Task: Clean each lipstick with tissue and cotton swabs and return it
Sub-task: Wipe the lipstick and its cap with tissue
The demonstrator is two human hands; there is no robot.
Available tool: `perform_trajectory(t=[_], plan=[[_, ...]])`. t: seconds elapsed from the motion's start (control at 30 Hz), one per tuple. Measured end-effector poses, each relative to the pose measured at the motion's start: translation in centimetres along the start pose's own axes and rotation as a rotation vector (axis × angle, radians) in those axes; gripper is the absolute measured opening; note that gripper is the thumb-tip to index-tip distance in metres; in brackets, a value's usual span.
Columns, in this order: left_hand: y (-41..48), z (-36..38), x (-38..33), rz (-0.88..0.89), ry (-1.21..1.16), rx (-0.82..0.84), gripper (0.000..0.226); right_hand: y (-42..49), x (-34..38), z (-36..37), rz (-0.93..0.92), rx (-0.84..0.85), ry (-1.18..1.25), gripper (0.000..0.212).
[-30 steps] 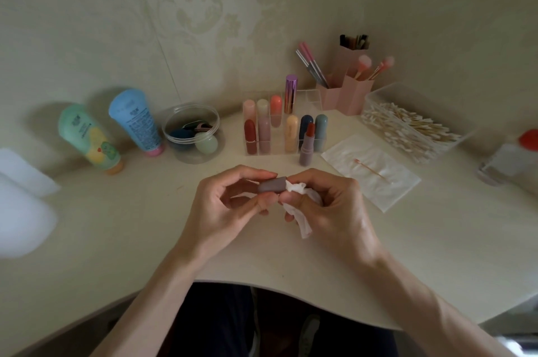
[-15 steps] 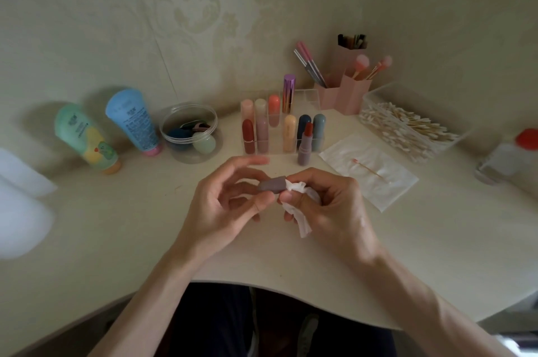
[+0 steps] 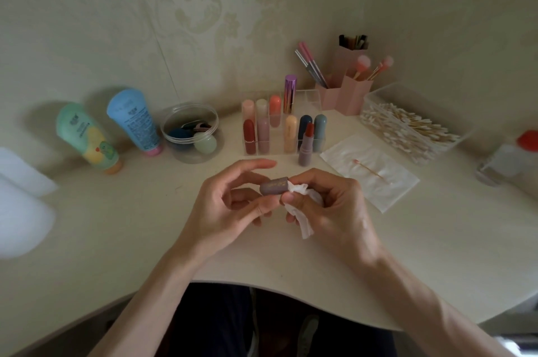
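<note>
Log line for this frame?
left hand: holds mauve lipstick cap | right hand: pinches crumpled white tissue at cap's end | uncapped red lipstick: upright

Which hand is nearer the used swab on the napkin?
Right. The right hand is just left of the swab; the left hand lies farther left, beyond it.

Pale desk (image 3: 122, 228) against damask-patterned cream wall (image 3: 203, 7)

Head view: worn on head, faces forward and down, close over tabletop (image 3: 116, 225).
Views: one only.
</note>
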State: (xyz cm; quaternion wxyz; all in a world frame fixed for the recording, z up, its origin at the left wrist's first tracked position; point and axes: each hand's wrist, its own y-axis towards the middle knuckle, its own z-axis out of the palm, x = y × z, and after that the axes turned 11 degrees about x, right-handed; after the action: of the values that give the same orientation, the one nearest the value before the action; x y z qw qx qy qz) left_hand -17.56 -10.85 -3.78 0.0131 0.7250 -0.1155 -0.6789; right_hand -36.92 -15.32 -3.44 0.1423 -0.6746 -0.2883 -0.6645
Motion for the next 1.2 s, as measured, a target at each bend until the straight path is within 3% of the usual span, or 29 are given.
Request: perform_trajectory(t=[0.13, 0.3, 0.47, 0.6, 0.77, 0.93, 1.2], plan=[[-0.01, -0.08, 0.35, 0.004, 0.076, -0.015, 0.023, 0.00, -0.39, -0.01, 0.027, -0.030, -0.048, 0.009], [-0.39, 0.19, 0.44, 0.043, 0.203, -0.115, 0.026, 0.25, -0.05, 0.15, 0.036, 0.095, 0.042, 0.014], [0.00, -0.11, -0.12, -0.056, 0.020, -0.006, 0.034, 0.11, -0.09, -0.19, 0.009, 0.038, -0.004, 0.012], [-0.05, 0.03, 0.20, -0.002, 0.071, -0.048, 0.017, 0.17, -0.37, 0.00, 0.038, 0.007, -0.015, 0.012], [-0.34, 0.01, 0.54, 0.064, 0.266, -0.103, 0.020, 0.18, -0.69, 0.00, 0.081, 0.022, 0.011, 0.004], [0.03, 0.12, -0.25, -0.041, 0.089, -0.029, 0.028, 0.10, -0.23, -0.20, 0.018, -0.014, -0.018, 0.012], [-0.24, -0.03, 0.26, 0.033, 0.177, -0.091, 0.021, 0.23, -0.48, -0.13, 0.065, 0.008, 0.019, 0.006]])
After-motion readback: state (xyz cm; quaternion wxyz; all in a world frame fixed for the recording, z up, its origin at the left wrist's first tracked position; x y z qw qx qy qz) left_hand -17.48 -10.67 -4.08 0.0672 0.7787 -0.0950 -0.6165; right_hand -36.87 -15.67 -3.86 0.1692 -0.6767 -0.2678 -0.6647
